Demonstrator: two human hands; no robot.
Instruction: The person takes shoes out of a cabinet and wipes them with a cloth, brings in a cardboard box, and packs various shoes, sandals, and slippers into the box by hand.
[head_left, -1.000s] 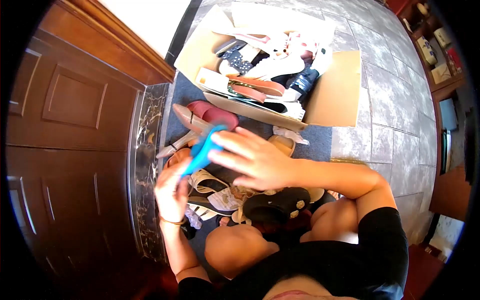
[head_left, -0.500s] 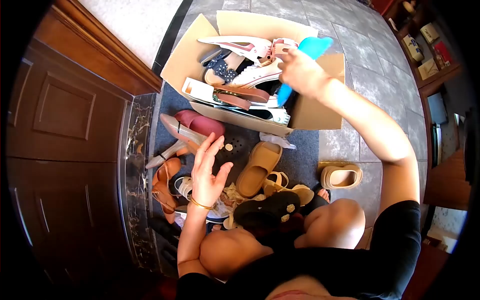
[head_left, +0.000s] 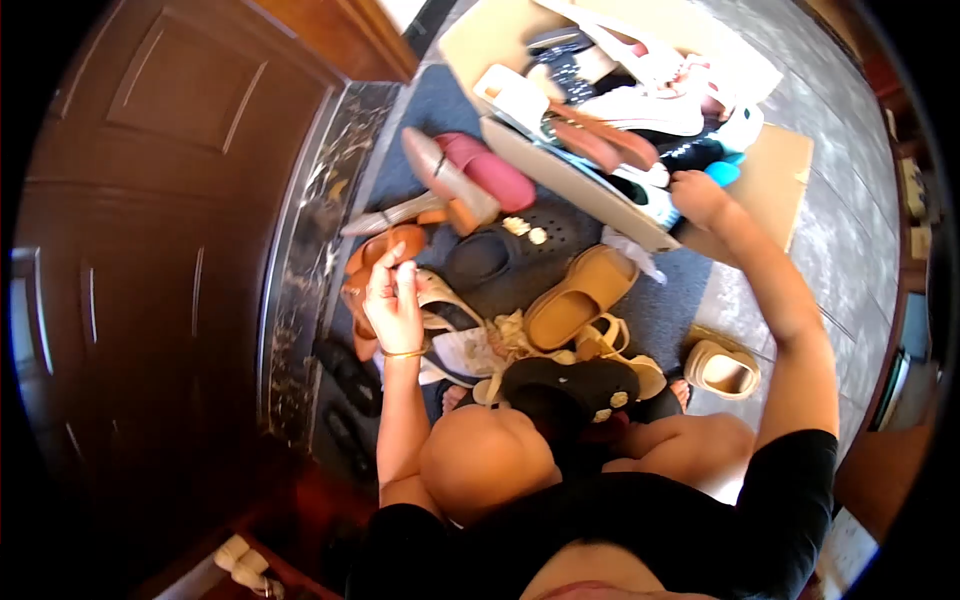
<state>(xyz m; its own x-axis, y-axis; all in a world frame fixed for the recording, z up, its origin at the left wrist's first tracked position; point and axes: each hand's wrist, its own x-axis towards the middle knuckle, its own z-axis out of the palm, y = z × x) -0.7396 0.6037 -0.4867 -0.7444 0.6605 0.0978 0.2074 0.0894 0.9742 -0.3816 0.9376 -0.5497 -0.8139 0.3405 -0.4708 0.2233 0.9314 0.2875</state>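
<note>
My left hand (head_left: 394,312) is raised above the shoes on the mat, loosely open, with its thumb and fingers apart and nothing in them. Beneath it lie an orange-brown sandal (head_left: 360,255) and a white shoe (head_left: 440,295). At the near right edge of the cardboard box (head_left: 575,185), the fingers of my right hand (head_left: 702,200) are curled closed; what they grip is hidden. A bright blue item (head_left: 724,172), its kind unclear, shows just beyond that hand inside the box. Several shoes fill the box, among them brown sandals (head_left: 600,140) and a white sneaker (head_left: 640,112).
On the dark mat lie pink shoes (head_left: 490,175), a beige pointed shoe (head_left: 440,170), black clogs (head_left: 570,390) and a tan slipper (head_left: 580,295). A beige clog (head_left: 722,370) stands on the grey tiles to the right. A brown wooden door (head_left: 180,130) is on the left.
My right hand has come down with the blue item, which now shows low in the box, partly hidden. The fingers of my left hand are more bent. The view has turned.
</note>
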